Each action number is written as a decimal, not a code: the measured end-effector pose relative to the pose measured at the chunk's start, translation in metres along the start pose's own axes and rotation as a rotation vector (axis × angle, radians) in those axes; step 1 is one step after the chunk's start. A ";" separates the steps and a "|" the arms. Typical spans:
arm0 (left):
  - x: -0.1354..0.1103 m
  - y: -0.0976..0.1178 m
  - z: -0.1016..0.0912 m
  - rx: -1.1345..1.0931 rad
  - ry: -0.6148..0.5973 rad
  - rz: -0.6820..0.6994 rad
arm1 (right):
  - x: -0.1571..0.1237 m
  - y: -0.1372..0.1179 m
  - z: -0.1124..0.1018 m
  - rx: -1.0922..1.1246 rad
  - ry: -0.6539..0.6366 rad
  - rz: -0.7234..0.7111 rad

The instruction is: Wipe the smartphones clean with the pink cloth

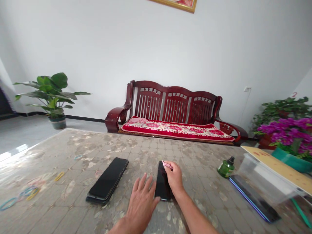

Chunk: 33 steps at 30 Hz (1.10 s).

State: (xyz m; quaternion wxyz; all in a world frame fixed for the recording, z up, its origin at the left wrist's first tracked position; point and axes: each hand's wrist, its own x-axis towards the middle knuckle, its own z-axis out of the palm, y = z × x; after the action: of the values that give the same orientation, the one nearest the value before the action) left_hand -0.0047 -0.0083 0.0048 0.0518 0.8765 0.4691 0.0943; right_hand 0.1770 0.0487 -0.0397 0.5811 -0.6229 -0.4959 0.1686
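A black smartphone [162, 182] lies face up on the patterned tablecloth between my hands. My right hand [174, 177] is closed on a small pink cloth [167, 165], pressed against the phone's far right corner. Flat beside the phone rests my left hand [143, 198], its fingers spread and its thumb at the near left edge. To the left sits a stack of black phones [108, 180]. Another phone [254, 198], with a blue-purple edge, lies off to the right.
A green bottle [226, 168] stands near a clear plastic box [258, 177] at the right. Colored bands [31, 192] are scattered at the left. Beyond the table [136, 144] is a wooden bench [175, 107], with a potted plant [55, 94] to its left and purple flowers [290, 133] at the right.
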 end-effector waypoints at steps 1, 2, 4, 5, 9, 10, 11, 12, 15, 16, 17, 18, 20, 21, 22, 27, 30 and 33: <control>0.000 0.002 -0.002 -0.004 -0.022 -0.012 | 0.001 0.002 0.001 0.022 0.008 0.011; 0.001 0.003 -0.004 -0.011 -0.039 -0.023 | 0.001 0.003 0.002 0.041 0.015 0.019; 0.002 0.004 -0.007 -0.039 -0.063 -0.038 | 0.001 0.005 0.003 0.079 0.022 0.033; 0.003 0.005 -0.008 -0.057 -0.070 -0.042 | 0.001 0.006 0.003 0.098 0.024 0.039; 0.004 0.003 -0.007 -0.131 -0.080 -0.053 | 0.001 0.006 0.004 0.165 0.050 0.057; 0.004 0.002 -0.006 -0.154 -0.079 -0.054 | 0.000 0.006 0.004 0.175 0.060 0.058; 0.004 0.001 -0.004 -0.180 -0.074 -0.055 | 0.000 0.005 0.004 0.181 0.069 0.058; 0.005 0.000 -0.002 -0.207 -0.066 -0.057 | 0.000 0.004 0.004 0.187 0.076 0.057; 0.006 -0.004 0.007 -0.289 -0.021 -0.062 | -0.002 0.001 0.004 0.207 0.105 0.055; 0.006 -0.006 0.011 -0.320 -0.001 -0.066 | -0.002 0.001 0.004 0.211 0.116 0.056; 0.007 -0.007 0.015 -0.355 0.021 -0.070 | -0.002 0.000 0.004 0.212 0.128 0.059; 0.008 -0.007 0.018 -0.396 0.045 -0.076 | -0.003 -0.001 0.004 0.213 0.137 0.062; 0.009 -0.007 0.026 -0.512 0.102 -0.110 | -0.004 -0.003 0.005 0.215 0.139 0.071; 0.010 -0.005 0.028 -0.598 0.131 -0.134 | -0.005 -0.005 0.006 0.216 0.135 0.076; 0.011 -0.003 0.030 -0.707 0.152 -0.153 | -0.005 -0.007 0.007 0.217 0.132 0.082; 0.012 0.013 0.029 -1.230 0.156 -0.116 | -0.011 -0.018 0.021 0.275 0.134 0.103; 0.014 0.012 0.027 -1.232 0.189 -0.139 | -0.013 -0.022 0.026 0.307 0.106 0.093; 0.019 0.003 0.024 -1.101 0.242 -0.161 | -0.015 -0.025 0.021 0.215 0.074 -0.001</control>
State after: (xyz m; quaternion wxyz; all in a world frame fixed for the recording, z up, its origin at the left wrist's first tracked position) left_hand 0.0126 0.0057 -0.0161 0.4541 0.6647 0.4187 0.4203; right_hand 0.1428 0.0441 -0.0284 0.6625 -0.5626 -0.4534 0.1976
